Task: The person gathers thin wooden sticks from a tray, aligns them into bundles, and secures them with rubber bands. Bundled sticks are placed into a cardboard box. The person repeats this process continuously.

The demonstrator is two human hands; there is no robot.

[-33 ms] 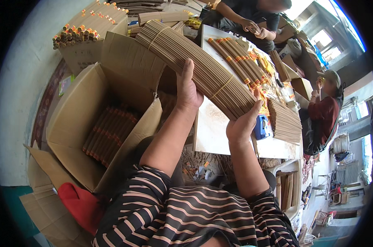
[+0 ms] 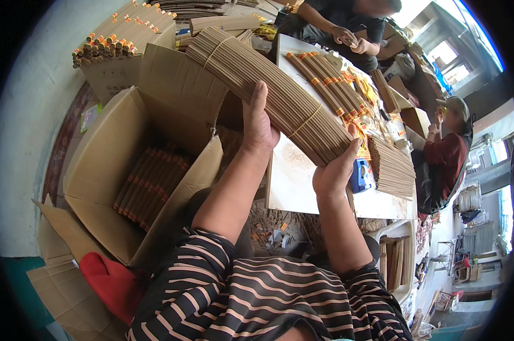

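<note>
A thick bundle of brown incense sticks (image 2: 268, 85), tied with two thin bands, slants in the air from upper left to lower right. My left hand (image 2: 260, 122) grips it from below near the middle, thumb up along the near side. At its lower right end, my right hand (image 2: 335, 169) cups the stick ends with the thumb raised over them. The fingers of both hands are mostly hidden beneath the bundle. Behind it, the white table (image 2: 291, 182) carries wrapped incense bundles (image 2: 328, 82) with red and yellow bands, and a loose pile of sticks (image 2: 392, 167).
At my left stands an open cardboard box (image 2: 103, 176) with banded bundles (image 2: 152, 184) inside. More bundles (image 2: 118, 40) are stacked beyond it. A blue tape dispenser (image 2: 360, 175) sits by the table's near edge. Two people work across the table and to the right.
</note>
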